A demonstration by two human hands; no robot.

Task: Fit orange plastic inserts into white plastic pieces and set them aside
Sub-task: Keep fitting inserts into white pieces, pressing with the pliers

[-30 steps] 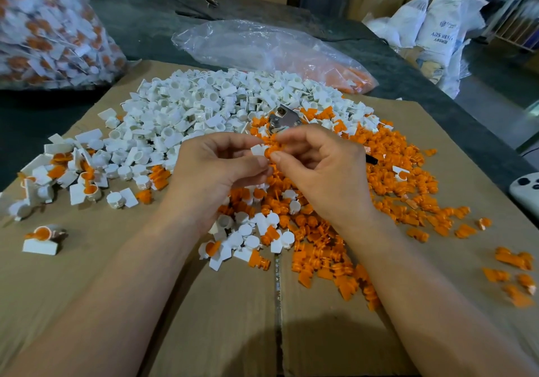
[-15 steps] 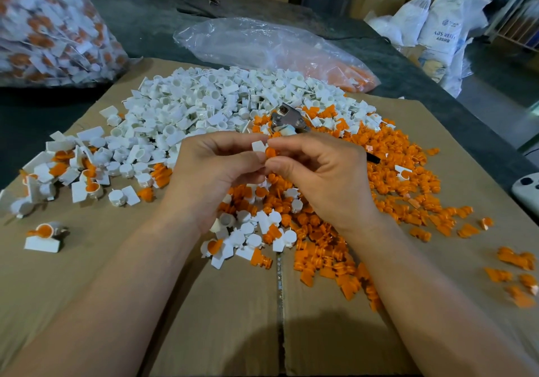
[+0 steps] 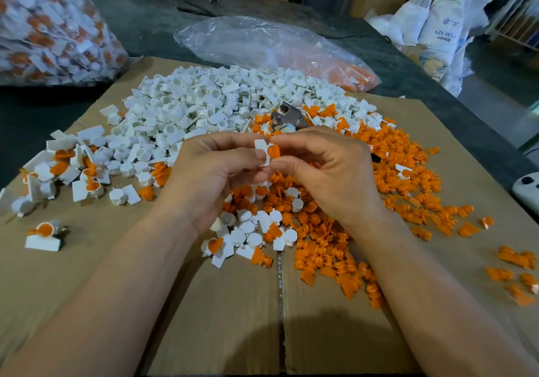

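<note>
Over the middle of the cardboard, my left hand (image 3: 215,172) pinches a white plastic piece (image 3: 262,148) between thumb and fingers. My right hand (image 3: 326,169) pinches an orange insert (image 3: 274,152) that touches the white piece's right side. A big heap of loose white pieces (image 3: 204,108) lies behind the hands. Loose orange inserts (image 3: 408,178) spread out to the right and under my hands. At the left lie white pieces with orange inserts in them (image 3: 84,178).
A flattened cardboard sheet (image 3: 204,318) covers the dark table. A metal tool (image 3: 287,115) lies in the heap behind my hands. A clear plastic bag (image 3: 262,47) lies at the back, a full bag of parts (image 3: 49,24) at far left, a white controller (image 3: 528,187) at the right edge.
Both hands stay together over the pile. The white piece and the orange insert have turned a little between the fingertips, so more of each shows now.
</note>
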